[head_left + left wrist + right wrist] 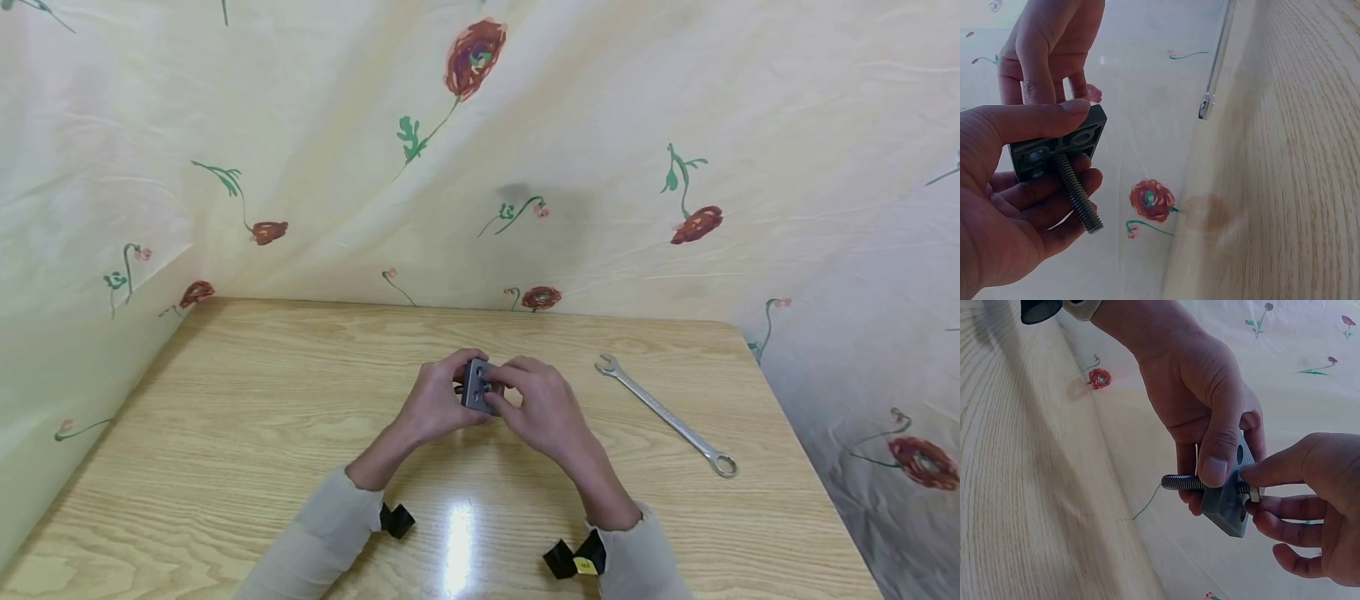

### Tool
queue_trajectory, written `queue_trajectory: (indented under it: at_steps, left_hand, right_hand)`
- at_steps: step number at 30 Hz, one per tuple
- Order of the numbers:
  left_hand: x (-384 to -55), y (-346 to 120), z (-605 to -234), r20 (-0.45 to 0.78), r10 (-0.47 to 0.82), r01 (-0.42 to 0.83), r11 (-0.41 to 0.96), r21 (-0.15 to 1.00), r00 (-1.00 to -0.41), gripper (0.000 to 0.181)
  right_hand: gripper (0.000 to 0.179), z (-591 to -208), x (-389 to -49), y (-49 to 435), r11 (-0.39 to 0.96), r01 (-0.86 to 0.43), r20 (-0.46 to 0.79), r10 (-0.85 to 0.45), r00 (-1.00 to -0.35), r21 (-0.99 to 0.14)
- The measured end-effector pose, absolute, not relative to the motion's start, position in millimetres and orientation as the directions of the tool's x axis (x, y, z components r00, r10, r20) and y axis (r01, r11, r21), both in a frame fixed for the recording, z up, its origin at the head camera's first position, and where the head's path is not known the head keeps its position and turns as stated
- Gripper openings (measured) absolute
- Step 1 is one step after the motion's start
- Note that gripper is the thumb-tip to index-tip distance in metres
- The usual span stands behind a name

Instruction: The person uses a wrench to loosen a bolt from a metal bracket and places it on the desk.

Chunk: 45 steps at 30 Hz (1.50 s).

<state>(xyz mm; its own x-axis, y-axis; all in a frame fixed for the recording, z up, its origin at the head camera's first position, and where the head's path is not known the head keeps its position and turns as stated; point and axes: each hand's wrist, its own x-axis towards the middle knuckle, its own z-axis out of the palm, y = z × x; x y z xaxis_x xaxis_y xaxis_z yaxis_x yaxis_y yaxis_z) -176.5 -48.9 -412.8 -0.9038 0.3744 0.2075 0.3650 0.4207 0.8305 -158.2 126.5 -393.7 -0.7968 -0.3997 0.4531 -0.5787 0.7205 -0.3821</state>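
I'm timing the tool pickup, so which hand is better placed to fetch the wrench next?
Probably the right hand: the wrench lies nearer it, while the left hand grips the plate. The right would first release the bolt.

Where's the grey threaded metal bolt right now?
In the right wrist view, the grey threaded metal bolt runs through the grey rectangular block gripped by the left hand; its tip points to the picture's left, and the right hand pinches its other end.

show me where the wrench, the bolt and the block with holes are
wrench (663, 412): head view, middle of its shaft
bolt (1077, 192): left wrist view, on its threaded shank
block (1223, 508): right wrist view, toward its lower end
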Motion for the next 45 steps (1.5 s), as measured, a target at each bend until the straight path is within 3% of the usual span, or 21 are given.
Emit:
queue_trajectory:
  at_steps: [6,12,16,21,28,45]
  left_hand:
    - [-176.4,-48.7,-413.8,0.212,0.384,0.374,0.417,0.829,-0.899,0.065]
    - [-175.8,-49.3,-413.7,0.219,0.393,0.383,0.409,0.828,-0.893,0.066]
    - [-175.3,-49.6,-413.3,0.209,0.384,0.369,0.410,0.834,-0.899,0.067]
    - [-175.1,-49.3,-412.8,0.203,0.372,0.357,0.412,0.838,-0.906,0.068]
    - [-175.6,-48.4,-412.7,0.192,0.369,0.352,0.435,0.829,-0.909,0.067]
    - [-176.6,-48.1,-412.9,0.229,0.385,0.391,0.422,0.818,-0.894,0.065]
  right_hand:
    - [0.017,-393.7,-158.7,125.9,0.697,-0.648,0.516,-0.449,-0.729,-0.307]
    - [0.017,-393.7,-158.9,126.9,0.670,-0.680,0.519,-0.483,-0.705,-0.299]
    - [0.023,-390.2,-158.1,130.2,0.673,-0.655,0.483,-0.470,-0.738,-0.345]
    - [0.033,-386.9,-157.3,131.8,0.733,-0.529,0.395,-0.374,-0.839,-0.429]
    - [0.030,-387.9,-157.4,125.9,0.776,-0.369,0.255,-0.273,-0.928,-0.512]
    - [0.019,-390.4,-155.4,125.3,0.728,-0.491,0.371,-0.339,-0.865,-0.478]
